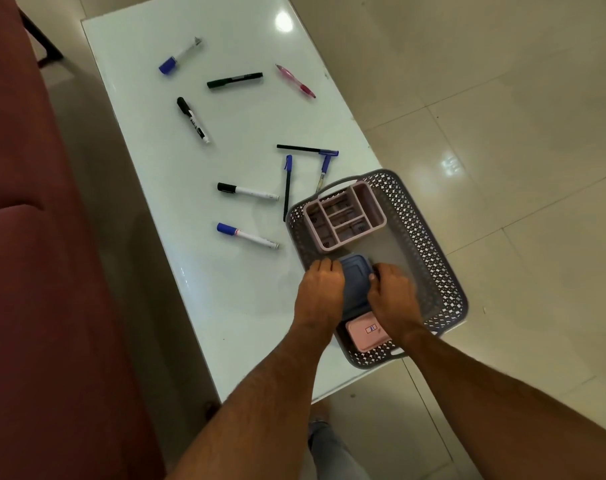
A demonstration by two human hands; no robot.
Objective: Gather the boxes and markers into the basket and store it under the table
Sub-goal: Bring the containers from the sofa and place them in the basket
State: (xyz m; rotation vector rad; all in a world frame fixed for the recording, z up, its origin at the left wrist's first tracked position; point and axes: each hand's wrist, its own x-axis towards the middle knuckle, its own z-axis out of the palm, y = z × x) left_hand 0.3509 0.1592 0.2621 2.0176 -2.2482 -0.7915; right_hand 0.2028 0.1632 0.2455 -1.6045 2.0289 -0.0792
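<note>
Markers lie scattered over the white table [197,271], the nearest a blue-capped marker [247,234] left of the grey basket [429,237]. The left hand [320,285] and right hand [393,292], fingers curled, grip opposite edges of a blue box [355,271] inside the basket, between a pink divided box [344,216] at its far end and a pink lidded box [367,332] at its near end. The boxes look nearly gathered; next, I judge, is letting go and collecting markers.

A home living room: maroon sofa [34,237] beside glass-topped coffee table [176,299], tiled floor [502,116].
</note>
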